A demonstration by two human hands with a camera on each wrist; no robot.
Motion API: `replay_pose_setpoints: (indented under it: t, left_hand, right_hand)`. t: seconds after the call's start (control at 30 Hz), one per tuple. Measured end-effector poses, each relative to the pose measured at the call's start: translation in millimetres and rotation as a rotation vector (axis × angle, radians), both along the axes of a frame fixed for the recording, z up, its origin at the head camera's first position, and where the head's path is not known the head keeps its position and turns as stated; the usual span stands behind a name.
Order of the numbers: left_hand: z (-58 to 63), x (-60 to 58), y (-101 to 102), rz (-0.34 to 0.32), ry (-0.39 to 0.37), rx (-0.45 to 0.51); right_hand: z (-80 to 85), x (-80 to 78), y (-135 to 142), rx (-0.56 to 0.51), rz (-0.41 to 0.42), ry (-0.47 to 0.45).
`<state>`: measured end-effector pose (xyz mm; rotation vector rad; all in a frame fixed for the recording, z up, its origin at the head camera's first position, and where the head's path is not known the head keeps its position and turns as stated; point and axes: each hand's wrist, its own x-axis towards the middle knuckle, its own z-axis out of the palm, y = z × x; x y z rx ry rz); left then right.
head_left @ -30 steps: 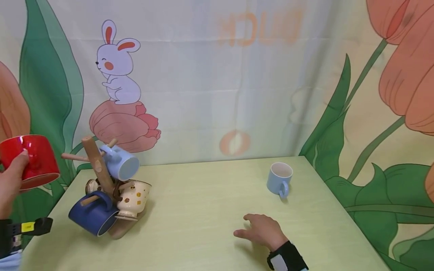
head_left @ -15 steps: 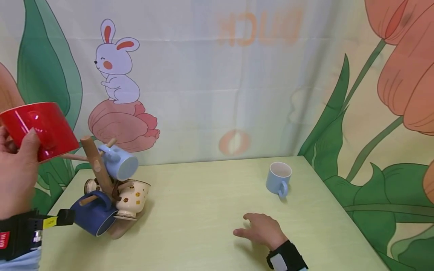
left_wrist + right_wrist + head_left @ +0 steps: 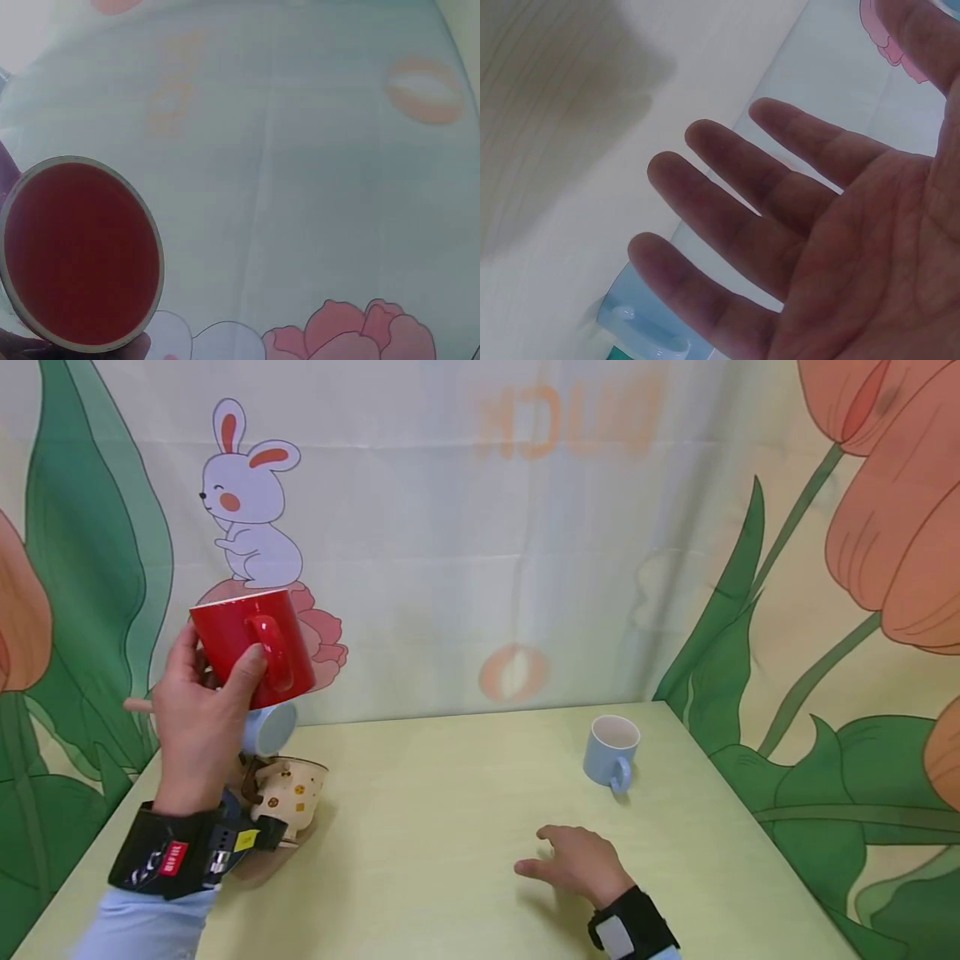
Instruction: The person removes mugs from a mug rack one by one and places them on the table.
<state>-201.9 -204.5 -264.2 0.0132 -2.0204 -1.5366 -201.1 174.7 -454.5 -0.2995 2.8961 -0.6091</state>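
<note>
Head view: left hand (image 3: 197, 710) at left of frame, fingers curled round red mug (image 3: 253, 646), raised above mug rack (image 3: 281, 793). Right hand (image 3: 573, 866) flat on bench (image 3: 450, 827), lower centre, fingers apart; pale blue mug (image 3: 611, 750) beyond.
Left wrist view: red mug (image 3: 79, 255) lower left, mouth toward camera.
Right wrist view: right hand (image 3: 840, 247) open, fingers (image 3: 727, 217) spread.

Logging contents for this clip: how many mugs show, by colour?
Red mug: 1, held in the left hand
Light blue mugs: 2
Cream spotted mug: 1
Total: 4 in view
</note>
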Motion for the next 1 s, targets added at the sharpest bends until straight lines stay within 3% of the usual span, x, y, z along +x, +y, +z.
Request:
replay_pose_setpoints:
  t: [0.13, 0.43, 0.57, 0.77, 1.0]
  left_hand:
    - [-15.4, -8.4, 15, -0.079, 0.048, -0.004]
    - [-63.0, -22.1, 42, -0.151, 0.022, -0.049]
    - [-81.9, -27.6, 52, -0.152, -0.002, -0.084]
    - [-108.9, -34.8, 68, -0.154, 0.027, -0.152]
    - [-133.5, -34.0, 83, -0.184, -0.016, -0.192]
  right_hand:
    - [0.7, -1.9, -2, 0.012, -0.012, 0.005]
    - [8.7, -5.7, -9, 0.023, -0.025, 0.03]
    - [17.9, -5.8, -13, 0.02, -0.006, 0.057]
    - [32.6, -7.5, -21, 0.014, 0.029, 0.095]
    - [50.3, -8.4, -35, -0.002, 0.051, 0.098]
